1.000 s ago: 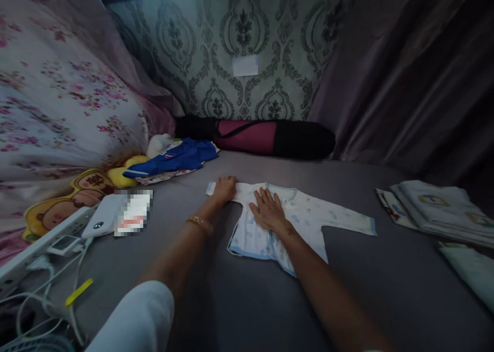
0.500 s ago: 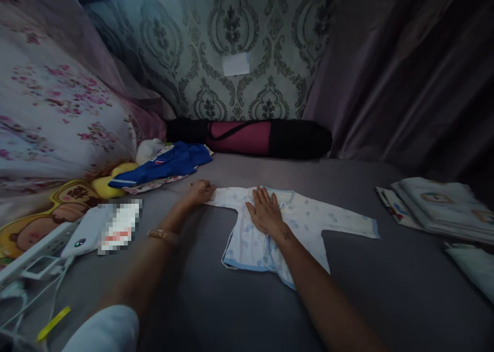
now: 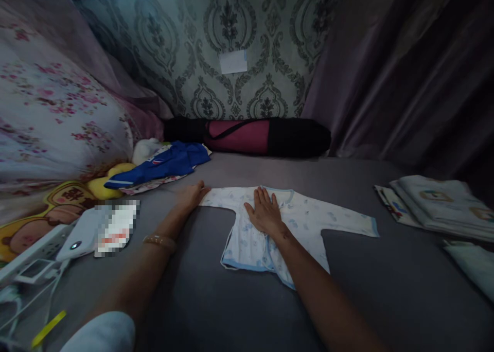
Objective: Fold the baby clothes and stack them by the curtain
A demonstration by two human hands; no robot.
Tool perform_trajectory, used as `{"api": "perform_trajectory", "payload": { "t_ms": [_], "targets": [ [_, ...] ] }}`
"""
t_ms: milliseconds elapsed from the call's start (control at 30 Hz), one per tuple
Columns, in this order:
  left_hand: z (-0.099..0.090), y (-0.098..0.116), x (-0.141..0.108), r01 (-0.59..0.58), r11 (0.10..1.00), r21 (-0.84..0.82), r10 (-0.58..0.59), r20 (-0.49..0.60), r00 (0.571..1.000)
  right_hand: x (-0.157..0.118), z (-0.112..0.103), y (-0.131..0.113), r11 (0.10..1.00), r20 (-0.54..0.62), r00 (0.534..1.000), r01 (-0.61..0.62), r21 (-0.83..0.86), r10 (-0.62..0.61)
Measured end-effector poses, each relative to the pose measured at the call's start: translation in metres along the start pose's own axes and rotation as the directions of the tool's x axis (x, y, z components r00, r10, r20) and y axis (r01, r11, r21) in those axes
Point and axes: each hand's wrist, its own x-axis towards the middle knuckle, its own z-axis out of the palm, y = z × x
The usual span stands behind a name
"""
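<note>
A small white baby shirt [image 3: 304, 228] with pale blue prints and light blue trim lies spread on the grey bed sheet [image 3: 231, 311]. Its right-hand sleeve stretches out flat. My right hand [image 3: 264, 212] rests palm down on the chest of the shirt near the neckline, fingers apart. At the end of the left-hand sleeve, my left hand [image 3: 195, 194] is closed on the cuff, which its fingers hide. That sleeve runs straight from the body of the shirt to my hand.
Blue clothing [image 3: 164, 164] lies beyond my left hand. A white power strip [image 3: 36, 251] with cables and a pale device [image 3: 83, 231] are at left. Folded cloths [image 3: 436, 200] lie at right. A black and maroon rolled bag [image 3: 239, 137] lies along the wall.
My left hand has moved slightly left with the cuff, and the sleeve reaches a little farther left. My right hand stays flat on the shirt. The view has shifted slightly.
</note>
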Motion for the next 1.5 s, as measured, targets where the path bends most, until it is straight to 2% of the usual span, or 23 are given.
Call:
{"api": "perform_trajectory", "payload": {
  "t_ms": [200, 300, 333, 400, 467, 500, 567, 700, 900, 1000, 1100, 1367, 1433, 1500],
  "targets": [
    [-0.004, 0.011, -0.001, 0.078, 0.995, 0.062, -0.08, 0.042, 0.996, 0.0, 0.001, 0.001, 1.0, 0.01, 1.0, 0.004, 0.007, -0.004],
    [-0.006, 0.027, -0.004, 0.071, 0.993, 0.096, -0.064, -0.078, 0.995, 0.0, -0.001, 0.001, 1.0, 0.012, 1.0, 0.012, 0.013, -0.012],
    [-0.005, 0.035, -0.006, 0.022, 0.995, 0.102, -0.008, -0.132, 0.991, -0.001, -0.001, 0.001, 1.0, 0.011, 1.0, 0.013, 0.012, -0.013],
    [0.001, 0.055, -0.01, -0.189, 0.977, 0.097, 0.204, -0.187, 0.961, 0.0, -0.001, 0.001, 1.0, 0.007, 1.0, 0.012, 0.006, -0.012],
    [0.01, 0.076, -0.016, -0.458, 0.887, 0.057, 0.462, -0.144, 0.875, 0.0, 0.001, 0.001, 1.0, -0.008, 1.0, 0.011, -0.003, -0.011],
    [0.016, 0.084, -0.019, -0.537, 0.843, 0.03, 0.537, -0.108, 0.836, 0.001, 0.002, 0.001, 1.0, -0.02, 1.0, 0.012, -0.008, -0.012],
    [0.026, 0.095, -0.025, -0.569, 0.822, -0.02, 0.568, -0.041, 0.822, 0.001, 0.004, 0.001, 1.0, -0.037, 0.999, 0.014, -0.016, -0.015],
    [0.032, 0.09, -0.032, -0.476, 0.877, -0.06, 0.478, 0.022, 0.878, 0.001, 0.005, 0.001, 1.0, -0.04, 0.999, 0.016, -0.026, -0.018],
    [0.025, 0.045, -0.031, -0.266, 0.964, 0.016, 0.265, 0.042, 0.963, 0.0, 0.001, 0.0, 1.0, -0.034, 0.999, 0.02, -0.017, -0.02],
    [0.025, 0.024, -0.03, -0.169, 0.985, 0.047, 0.166, 0.051, 0.985, -0.001, 0.0, 0.0, 1.0, -0.038, 0.999, 0.021, -0.019, -0.021],
    [0.025, 0.013, -0.029, -0.119, 0.992, 0.038, 0.117, 0.059, 0.991, -0.002, 0.001, 0.0, 1.0, -0.037, 0.999, 0.018, -0.023, -0.019],
    [0.023, 0.014, -0.029, -0.098, 0.994, 0.042, 0.095, 0.075, 0.993, -0.001, 0.003, 0.002, 0.997, -0.063, 0.997, 0.046, 0.063, -0.042],
    [0.019, 0.018, -0.029, -0.092, 0.994, 0.06, 0.086, 0.094, 0.992, 0.0, -0.003, 0.003, 0.982, -0.071, 0.996, 0.062, 0.179, -0.05],
    [0.014, 0.027, -0.03, -0.069, 0.993, 0.092, 0.063, 0.067, 0.996, 0.002, -0.013, 0.008, 0.926, -0.058, 0.998, 0.043, 0.375, -0.023]
  ]
}}
